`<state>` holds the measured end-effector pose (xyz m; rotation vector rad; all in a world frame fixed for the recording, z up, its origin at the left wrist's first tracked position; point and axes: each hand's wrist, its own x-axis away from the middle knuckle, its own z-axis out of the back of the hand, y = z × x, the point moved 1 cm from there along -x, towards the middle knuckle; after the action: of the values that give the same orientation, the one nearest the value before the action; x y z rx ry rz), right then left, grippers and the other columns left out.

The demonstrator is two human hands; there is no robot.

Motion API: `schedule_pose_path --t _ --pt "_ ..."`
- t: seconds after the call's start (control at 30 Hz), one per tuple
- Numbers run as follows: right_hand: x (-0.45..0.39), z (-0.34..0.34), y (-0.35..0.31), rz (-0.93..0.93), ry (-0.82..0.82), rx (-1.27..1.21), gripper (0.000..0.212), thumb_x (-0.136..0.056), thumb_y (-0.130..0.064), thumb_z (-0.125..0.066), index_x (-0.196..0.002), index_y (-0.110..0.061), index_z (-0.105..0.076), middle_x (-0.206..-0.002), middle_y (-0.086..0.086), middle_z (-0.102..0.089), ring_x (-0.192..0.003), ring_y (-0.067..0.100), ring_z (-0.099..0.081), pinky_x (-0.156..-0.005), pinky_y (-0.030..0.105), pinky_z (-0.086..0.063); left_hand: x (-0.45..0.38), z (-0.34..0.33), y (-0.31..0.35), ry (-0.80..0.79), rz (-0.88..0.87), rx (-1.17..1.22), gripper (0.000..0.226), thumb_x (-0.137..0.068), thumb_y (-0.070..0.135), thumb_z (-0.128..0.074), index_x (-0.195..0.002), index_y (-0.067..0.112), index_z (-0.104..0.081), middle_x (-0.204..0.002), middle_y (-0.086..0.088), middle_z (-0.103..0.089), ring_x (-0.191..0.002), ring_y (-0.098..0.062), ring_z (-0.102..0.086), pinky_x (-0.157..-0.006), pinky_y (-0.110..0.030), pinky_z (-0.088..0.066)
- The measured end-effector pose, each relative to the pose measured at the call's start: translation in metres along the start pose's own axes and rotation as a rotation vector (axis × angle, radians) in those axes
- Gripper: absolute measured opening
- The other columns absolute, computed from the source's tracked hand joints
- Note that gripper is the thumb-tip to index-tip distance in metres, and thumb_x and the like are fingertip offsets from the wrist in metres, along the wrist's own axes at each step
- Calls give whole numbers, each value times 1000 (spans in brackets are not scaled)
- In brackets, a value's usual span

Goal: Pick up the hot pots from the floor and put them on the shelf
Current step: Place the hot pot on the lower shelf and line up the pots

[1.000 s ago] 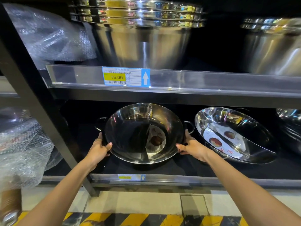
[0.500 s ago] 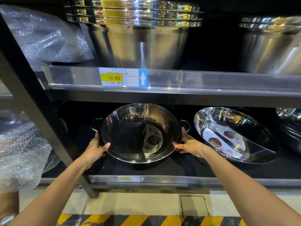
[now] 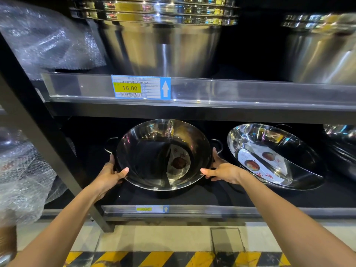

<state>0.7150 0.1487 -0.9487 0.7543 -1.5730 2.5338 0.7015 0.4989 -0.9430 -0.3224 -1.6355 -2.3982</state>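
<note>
A shiny steel hot pot with a centre divider and a paper label inside sits tilted on the black lower shelf. My left hand grips its left rim, thumb over the edge. On the right rim, just below the loop handle, my right hand holds the pot. A second hot pot with a picture label leans on the same shelf to the right, apart from my hands.
Stacked steel basins fill the upper shelf behind a price tag reading 16.00. More basins stand at right. Bubble-wrapped goods sit left of the black upright post. Hazard-striped floor lies below.
The pot has slid a little deeper and leftward on the lower shelf with both hands still on its rim; the view has moved closer to the shelf.
</note>
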Motion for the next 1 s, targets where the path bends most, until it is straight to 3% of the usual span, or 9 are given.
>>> schedule_pose_path --t 0.1,0.27,0.43,0.53,0.6,0.63,0.7,0.83,1.0 --pt "-1 1 0 -1 -10 -11 113 -84 -26 -67 -137 -34 32 -116 7 -64 -96 17 -65 -93 37 -53 1 -1 3 -7 1 -10 84 -90 14 -56 -148 21 5 -115 -16 -52 -89 -15 -55 -104 -42 -41" --pt "0 -1 -4 -19 -9 -5 112 -85 -24 -67 -138 -35 31 -123 10 -62 -96 17 -65 -98 40 -51 -4 0 -1 3 -1 4 82 -91 15 -55 -147 22 5 -147 -16 -35 -114 -26 -52 -109 -44 -38" --pt "9 -4 -11 -22 30 40 107 -87 -25 -64 -140 -31 28 -125 11 -62 -100 20 -64 -95 38 -51 -4 0 -3 -10 39 -2 80 -91 16 -54 -148 21 2 -136 -16 -44 -116 -27 -52 -110 -48 -37" --pt "24 -10 -14 49 174 251 82 -92 -30 -55 -149 -17 2 -120 17 -64 -96 24 -67 -83 28 -48 5 -2 4 184 -35 -320 73 -89 22 -57 -147 14 -14 -144 -22 -32 -130 -39 -36 -111 -54 -32" --pt "40 -6 -9 114 317 328 61 -94 -30 -51 -145 -6 -26 -115 13 -67 -82 15 -67 -80 23 -46 18 -17 18 363 -276 -546 68 -87 20 -60 -143 8 -24 -143 -28 -30 -129 -42 -33 -108 -54 -33" --pt "51 -1 -5 142 375 319 59 -94 -30 -50 -144 -8 -29 -102 6 -70 -73 8 -65 -74 19 -46 26 -32 30 374 -396 -570 65 -86 18 -61 -141 6 -29 -141 -28 -33 -127 -41 -36 -107 -52 -35" --pt "75 24 7 182 502 287 55 -94 -28 -50 -144 -14 -31 -80 -4 -66 -65 2 -62 -60 13 -43 44 -74 54 262 -529 -536 58 -87 19 -59 -138 4 -34 -137 -25 -38 -125 -36 -41 -107 -46 -37" --pt "131 107 43 131 812 298 37 -94 -18 -50 -129 -7 -50 -85 11 -68 -76 26 -68 -54 21 -42 80 -191 90 0 -568 -450 54 -92 31 -49 -136 4 -32 -128 -16 -39 -116 -30 -48 -101 -41 -43" --pt "169 199 98 -58 845 506 43 -94 -12 -49 -134 3 -42 -121 29 -54 -116 40 -50 -97 38 -39 133 -328 119 -254 -268 -341 77 -94 41 -39 -147 9 7 -152 -14 -13 -130 -32 -39 -102 -38 -38"
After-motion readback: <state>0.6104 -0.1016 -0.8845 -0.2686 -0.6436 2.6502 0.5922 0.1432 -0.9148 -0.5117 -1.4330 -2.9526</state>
